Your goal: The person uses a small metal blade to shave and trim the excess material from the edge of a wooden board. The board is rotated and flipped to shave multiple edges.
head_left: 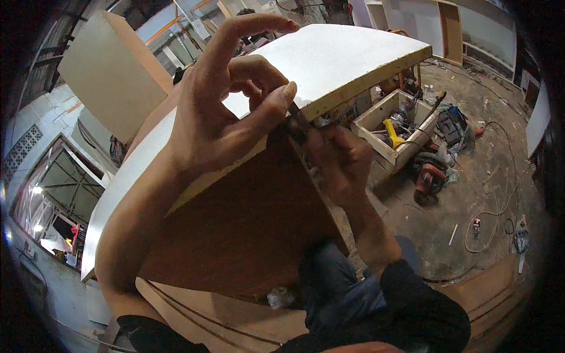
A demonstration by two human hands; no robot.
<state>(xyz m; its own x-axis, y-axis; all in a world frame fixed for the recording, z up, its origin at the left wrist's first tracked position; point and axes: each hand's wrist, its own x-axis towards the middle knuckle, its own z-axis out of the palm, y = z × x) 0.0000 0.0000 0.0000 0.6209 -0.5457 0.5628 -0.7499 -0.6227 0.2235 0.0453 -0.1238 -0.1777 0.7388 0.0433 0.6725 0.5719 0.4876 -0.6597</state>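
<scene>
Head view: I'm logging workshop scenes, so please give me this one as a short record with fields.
Left hand: thumb and finger pinched at top of dark piece
Right hand: closed around its lower part, blurred
Dark piece: by edge of white board; kind unclear
Crate: at right; holds yellow tool
Red tool: on floor beside crate

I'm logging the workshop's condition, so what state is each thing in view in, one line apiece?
Left hand: thumb and a fingertip pinched together at the thin dark piece
Right hand: fingers curled, on the same piece, blurred
Thin dark piece: slanted between the hands
White-topped board: raised off the floor
Wooden box: open-topped, holding tools
Yellow tool: lying in the box
Red power tool: lying on the floor
</scene>
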